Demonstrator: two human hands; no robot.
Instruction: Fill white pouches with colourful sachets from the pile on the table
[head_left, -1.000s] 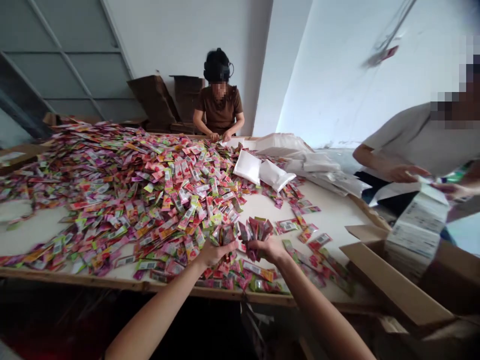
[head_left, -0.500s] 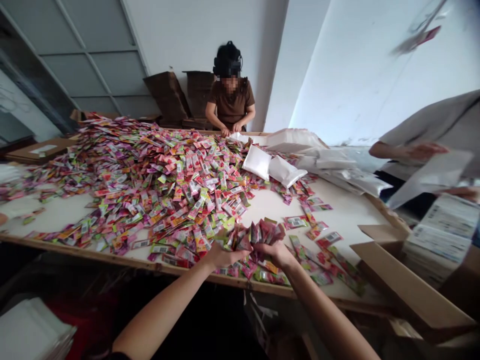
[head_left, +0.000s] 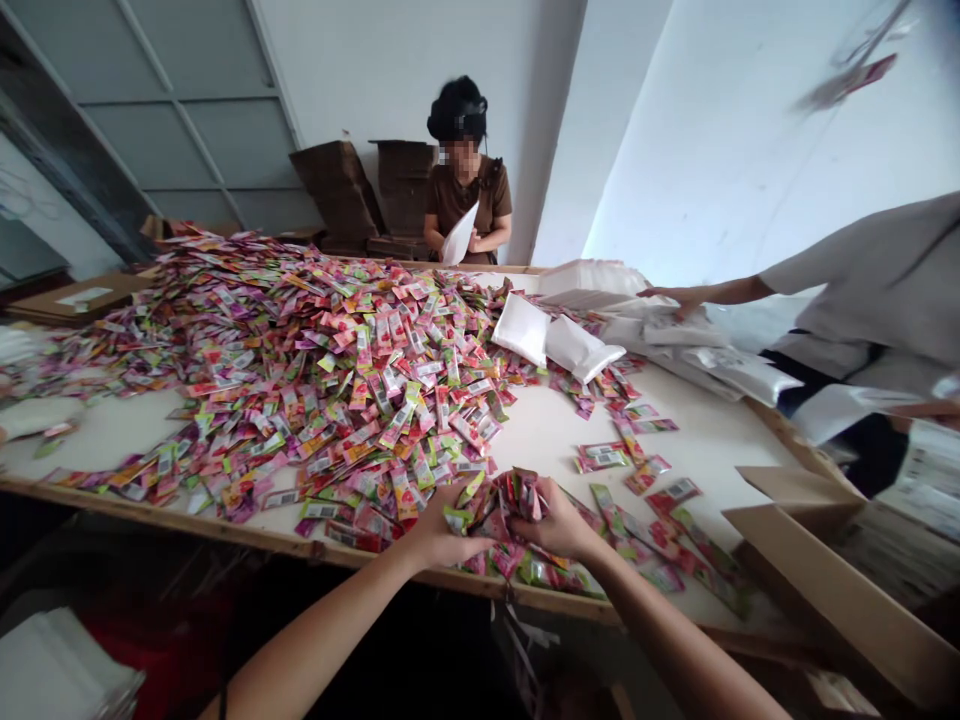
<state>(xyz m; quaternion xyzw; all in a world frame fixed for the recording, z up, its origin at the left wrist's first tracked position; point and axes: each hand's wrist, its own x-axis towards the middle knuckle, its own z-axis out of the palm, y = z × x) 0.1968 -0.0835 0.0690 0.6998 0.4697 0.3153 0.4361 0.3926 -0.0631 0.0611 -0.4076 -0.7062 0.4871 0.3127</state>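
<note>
A big heap of small colourful sachets (head_left: pixel 322 350) covers a white table (head_left: pixel 540 425). At its near edge my left hand (head_left: pixel 439 535) and my right hand (head_left: pixel 559 522) are both closed around one bunch of sachets (head_left: pixel 504 498), held low against the table top. Loose sachets lie around and under my hands. White pouches (head_left: pixel 551 340) lie at the far right of the heap.
A person in brown sits at the far end holding a white pouch (head_left: pixel 459 237). A person in grey on the right reaches a hand (head_left: pixel 671 297) onto a pile of white bags. An open cardboard box (head_left: pixel 840 580) stands at the right; white packs (head_left: pixel 60 670) lie lower left.
My hands have brought the bunch of sachets lower and closer to the table edge. The person on the right has stretched an arm to the white bags; the far person lifted a pouch.
</note>
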